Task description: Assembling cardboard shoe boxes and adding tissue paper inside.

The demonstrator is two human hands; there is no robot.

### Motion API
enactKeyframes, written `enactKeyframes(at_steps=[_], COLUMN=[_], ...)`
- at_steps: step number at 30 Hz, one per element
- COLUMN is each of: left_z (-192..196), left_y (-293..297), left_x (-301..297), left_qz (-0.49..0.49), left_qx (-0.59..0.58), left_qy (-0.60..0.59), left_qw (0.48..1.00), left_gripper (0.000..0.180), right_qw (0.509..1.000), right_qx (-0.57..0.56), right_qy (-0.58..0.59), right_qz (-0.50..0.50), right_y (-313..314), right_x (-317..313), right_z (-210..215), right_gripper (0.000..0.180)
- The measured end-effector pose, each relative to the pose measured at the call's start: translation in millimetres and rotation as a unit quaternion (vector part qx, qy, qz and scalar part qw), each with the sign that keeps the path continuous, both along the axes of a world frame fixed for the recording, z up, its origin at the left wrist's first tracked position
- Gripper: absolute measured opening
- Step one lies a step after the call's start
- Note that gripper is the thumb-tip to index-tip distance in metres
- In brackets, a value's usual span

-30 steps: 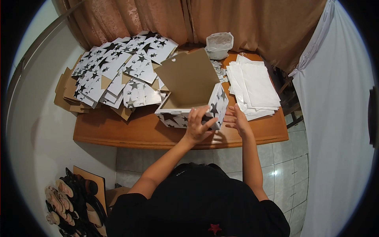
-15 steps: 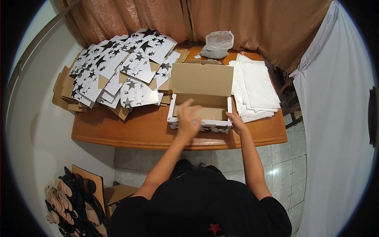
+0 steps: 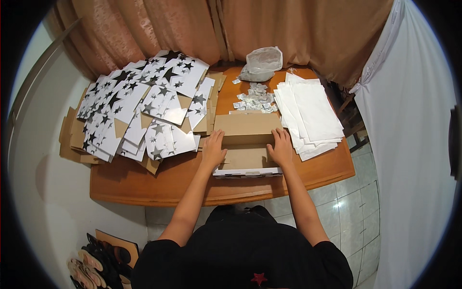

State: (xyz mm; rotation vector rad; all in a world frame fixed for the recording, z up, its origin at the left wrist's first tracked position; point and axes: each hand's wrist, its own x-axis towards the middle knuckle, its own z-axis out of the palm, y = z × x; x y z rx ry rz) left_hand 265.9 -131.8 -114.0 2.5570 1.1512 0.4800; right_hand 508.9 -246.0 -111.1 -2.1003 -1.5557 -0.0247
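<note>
My left hand [image 3: 213, 150] lies flat, fingers together, against the left wall of the cardboard box [image 3: 247, 156], and my right hand [image 3: 281, 147] presses the right wall the same way, palm down, so the box sits between my two hands at the near edge of the wooden table [image 3: 168, 185]. Neither hand pinches anything; both just push on the board. The box looks light and stiff but easy to crease, brown inside with a white, star-printed outside showing along its near rim. I judge it best held by the side walls close to the folds, where the board is doubled, not by the loose lid flap [image 3: 248, 124] standing beyond my fingers.

Left of my left hand spreads a heap of flat box blanks [image 3: 139, 108], white with black and grey stars, brown undersides showing at the edges. Right of my right hand lies a stack of white sheets [image 3: 310, 113]. Beyond the flap, a scatter of small silvery packets [image 3: 254, 98] and, farther off, a crumpled clear plastic bag [image 3: 262, 62].
</note>
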Motion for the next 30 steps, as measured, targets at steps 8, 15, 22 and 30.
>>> enactKeyframes(at_steps=[8, 15, 22, 30], left_z=[5, 41, 45, -2], left_y=[-6, -32, -63, -51], left_x=[14, 108, 236, 312], left_qz=[0.067, 0.081, -0.075, -0.125], left_qx=[-0.016, -0.013, 0.011, -0.003], left_qy=[-0.034, -0.127, -0.122, 0.024], left_qw=[0.997, 0.988, 0.99, 0.992], left_gripper=[0.057, 0.043, 0.038, 0.044], right_qw=[0.994, 0.964, 0.992, 0.983], right_qx=[0.015, 0.167, -0.047, -0.045], right_qy=[0.089, 0.195, -0.023, 0.121], right_qz=[0.067, -0.07, -0.117, -0.13], right_y=[7, -18, -47, -43], right_x=[28, 109, 176, 184], right_z=[-8, -37, -52, -44], right_gripper=[0.054, 0.04, 0.044, 0.025])
